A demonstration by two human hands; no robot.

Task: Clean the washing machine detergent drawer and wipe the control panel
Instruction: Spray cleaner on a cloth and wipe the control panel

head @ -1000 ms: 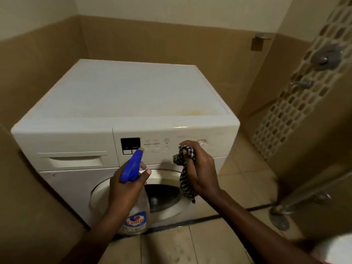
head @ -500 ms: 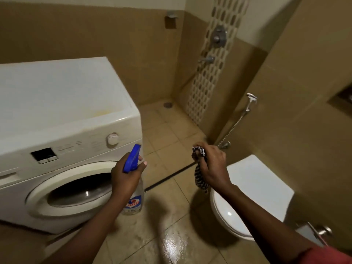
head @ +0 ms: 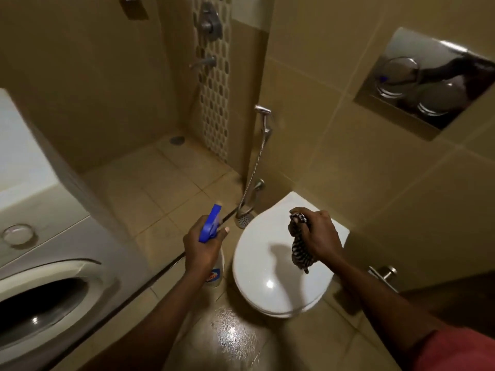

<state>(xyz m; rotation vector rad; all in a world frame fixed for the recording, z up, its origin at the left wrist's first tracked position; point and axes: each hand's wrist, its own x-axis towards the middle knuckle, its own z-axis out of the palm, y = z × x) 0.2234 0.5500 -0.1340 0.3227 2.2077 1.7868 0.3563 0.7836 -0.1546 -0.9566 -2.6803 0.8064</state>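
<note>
Both hands full, held above the closed toilet lid (head: 267,263).

Left hand (head: 201,247) clamped round a clear plastic spray bottle (head: 217,269) with a blue trigger head; right hand (head: 318,236) closed on a crumpled black-and-white checked cloth (head: 300,249) (hanging limp over the glossy white lid). Washing machine (head: 40,253) well apart at far left, white, with round dial and porthole door.

The view has been swung to the right, so that the white front-loading washing machine (head: 40,258), centred a second ago, is now cut off at the left edge. The white closed toilet lid (head: 267,263) has been brought under the right hand (head: 318,236), and the black-and-white checked cloth (head: 300,245) is now held over it. The clear spray bottle with a blue trigger head (head: 211,226) has been carried away from the machine's front and is held above the beige floor tiles (head: 150,188).
</note>
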